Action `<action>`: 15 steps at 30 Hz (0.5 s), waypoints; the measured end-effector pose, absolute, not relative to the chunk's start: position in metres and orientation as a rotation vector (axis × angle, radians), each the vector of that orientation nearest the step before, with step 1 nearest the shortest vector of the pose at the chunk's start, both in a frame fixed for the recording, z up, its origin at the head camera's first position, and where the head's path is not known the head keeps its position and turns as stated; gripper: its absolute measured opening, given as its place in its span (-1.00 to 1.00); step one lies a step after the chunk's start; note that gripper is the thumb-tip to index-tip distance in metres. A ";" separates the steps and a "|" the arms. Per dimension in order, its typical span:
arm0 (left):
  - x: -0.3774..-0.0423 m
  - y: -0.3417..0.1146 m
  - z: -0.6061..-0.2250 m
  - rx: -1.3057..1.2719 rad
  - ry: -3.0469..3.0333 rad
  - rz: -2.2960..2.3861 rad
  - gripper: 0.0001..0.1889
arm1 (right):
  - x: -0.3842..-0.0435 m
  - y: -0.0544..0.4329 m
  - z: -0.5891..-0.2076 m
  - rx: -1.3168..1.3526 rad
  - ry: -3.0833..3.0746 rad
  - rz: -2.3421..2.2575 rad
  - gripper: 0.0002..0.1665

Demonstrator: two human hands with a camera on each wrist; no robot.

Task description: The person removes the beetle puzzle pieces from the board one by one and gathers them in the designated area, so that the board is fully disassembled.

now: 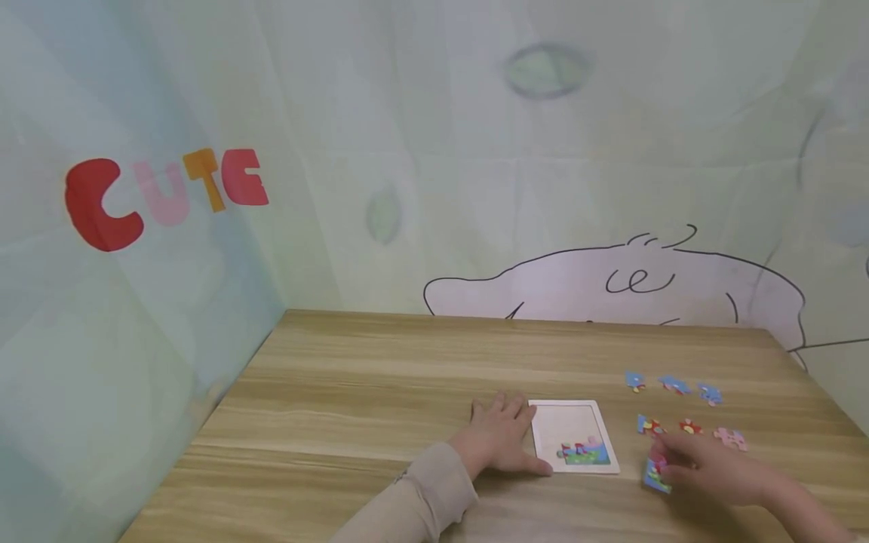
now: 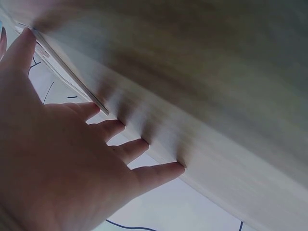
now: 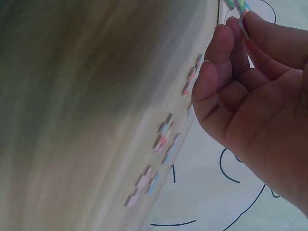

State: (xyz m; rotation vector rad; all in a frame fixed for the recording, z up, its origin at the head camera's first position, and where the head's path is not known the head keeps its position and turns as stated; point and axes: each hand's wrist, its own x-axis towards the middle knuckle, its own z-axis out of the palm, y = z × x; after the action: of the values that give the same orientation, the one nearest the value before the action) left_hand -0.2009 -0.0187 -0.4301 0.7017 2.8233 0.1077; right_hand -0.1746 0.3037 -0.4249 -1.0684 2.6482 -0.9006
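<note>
A white-bordered puzzle tray [image 1: 563, 426] lies on the wooden table, with joined jigsaw pieces [image 1: 587, 452] along its lower right. My left hand [image 1: 498, 437] is spread on the table at the tray's left side, thumb at its lower left corner; in the left wrist view its fingertips [image 2: 178, 167] touch the tabletop. To the right of the tray my right hand [image 1: 720, 467] pinches a blue, green and red jigsaw piece [image 1: 656, 477] between thumb and fingers. The right wrist view shows this piece [image 3: 244, 24] partly cut off at the top.
Loose jigsaw pieces lie in two rows beyond my right hand: a blue piece [image 1: 634, 381] in the far row, a pink piece [image 1: 731, 438] in the near row. A printed fabric backdrop [image 1: 407, 226] stands behind the table [image 1: 326, 377].
</note>
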 end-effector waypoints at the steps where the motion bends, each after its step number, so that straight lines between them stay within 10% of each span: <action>1: -0.201 -0.019 -0.430 0.705 2.824 0.102 0.02 | -0.174 0.305 -0.426 -1.065 2.644 -0.901 -0.87; 15: -0.198 -0.018 -0.426 0.694 2.817 0.092 0.01 | -0.172 0.317 -0.432 -0.914 2.582 -0.825 -0.95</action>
State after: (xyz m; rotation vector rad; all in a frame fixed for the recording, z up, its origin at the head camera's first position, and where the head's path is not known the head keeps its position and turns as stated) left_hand -0.1984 -0.0182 -0.4259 0.6944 2.8170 0.0921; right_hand -0.1719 0.3167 -0.4320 -0.9145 2.5823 -0.8249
